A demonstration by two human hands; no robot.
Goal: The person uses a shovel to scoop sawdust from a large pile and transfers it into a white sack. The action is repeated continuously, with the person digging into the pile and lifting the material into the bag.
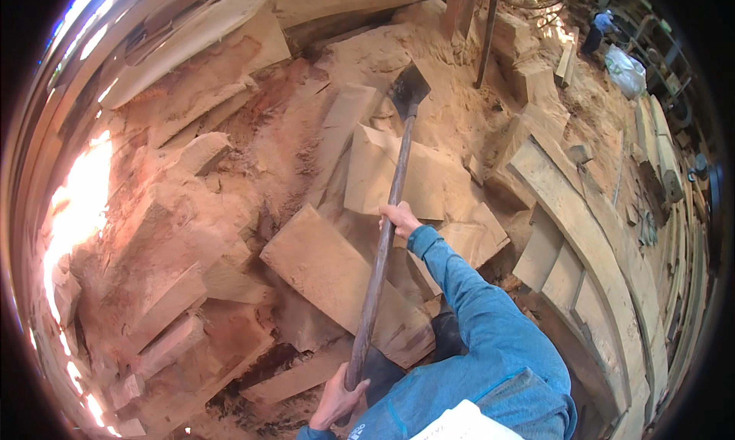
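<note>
A long-handled shovel (387, 237) slants across the middle of the head view. Its dark metal blade (409, 88) rests at the far end against reddish sawdust (367, 53). My right hand (400, 218) is closed around the wooden shaft about halfway along, the arm stretched forward in a blue sleeve. Lower down, my left hand (337, 398) grips the shaft near its near end. Beneath the shaft lie sawn wood blocks (325, 256), one a broad slab (375, 172) close to my right hand. Whether the blade carries any sawdust I cannot tell.
Wood offcuts and sawdust cover the ground on the left. Long curved-looking boards (589, 241) run along the right. A thin dark post (487, 38) stands beyond the blade. Far right, a person (599, 30) is near a pale plastic bag (625, 71).
</note>
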